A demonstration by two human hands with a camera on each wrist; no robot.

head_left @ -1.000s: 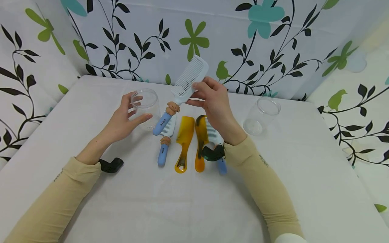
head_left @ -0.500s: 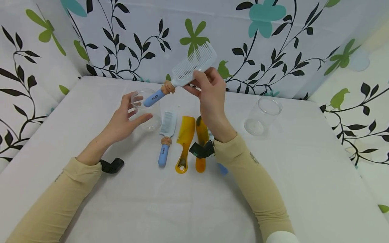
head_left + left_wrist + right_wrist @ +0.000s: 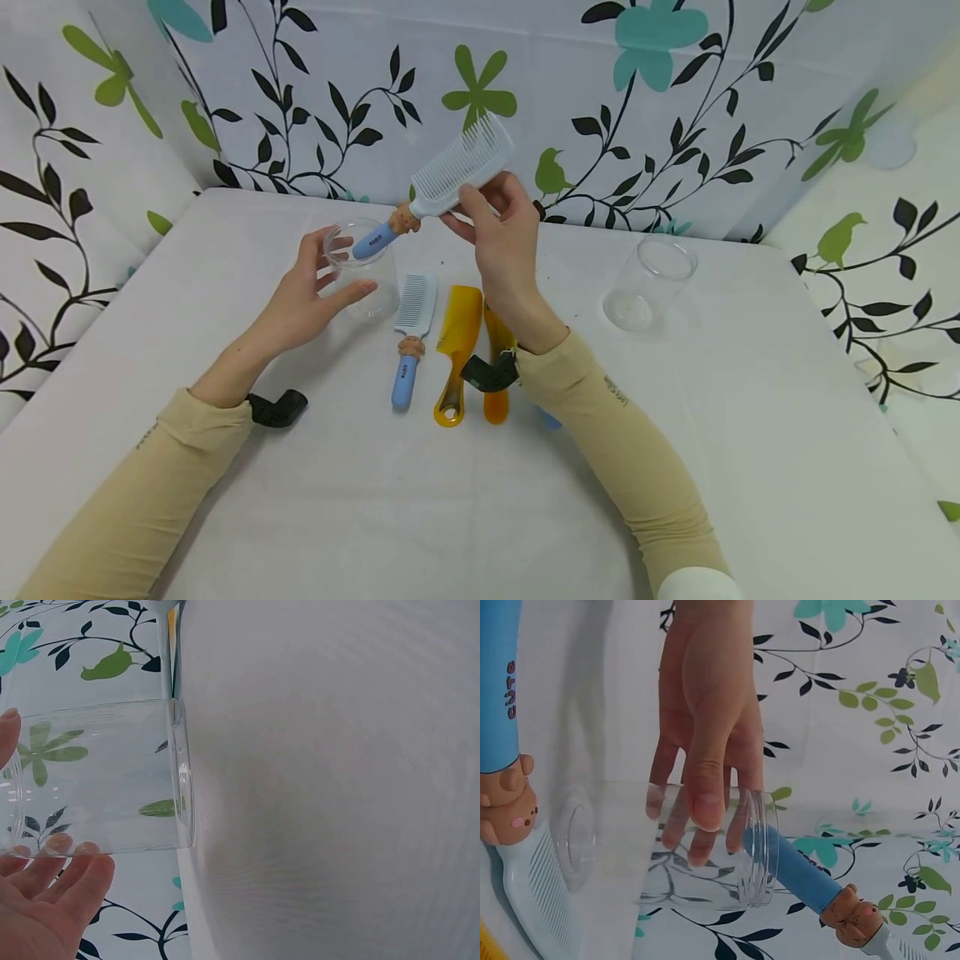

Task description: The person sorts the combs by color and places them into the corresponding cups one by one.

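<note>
My left hand (image 3: 296, 296) holds a clear jar (image 3: 384, 279) upright on the table, thumb in front and fingers behind. My right hand (image 3: 501, 242) pinches a pale blue comb (image 3: 461, 171) by its toothed head, above the table. The comb slants down to the left, and the tip of its blue handle (image 3: 802, 870) is at the jar's mouth, just inside the rim in the right wrist view. A brown animal figure (image 3: 405, 218) sits between handle and teeth. A matching comb (image 3: 415, 307) lies on the table below.
Beside the matching comb lie an amber comb (image 3: 459, 321) and another amber comb (image 3: 497, 408), partly behind the right wrist camera (image 3: 489, 372). A blue handle end (image 3: 550, 419) shows under the right sleeve. A second clear jar (image 3: 651, 283) stands to the right. Patterned cloth (image 3: 315, 92) rises behind the table.
My right hand has swung the comb up and left, bringing its handle from in front of the jar to the jar's mouth. The left hand and jar have stayed still.
</note>
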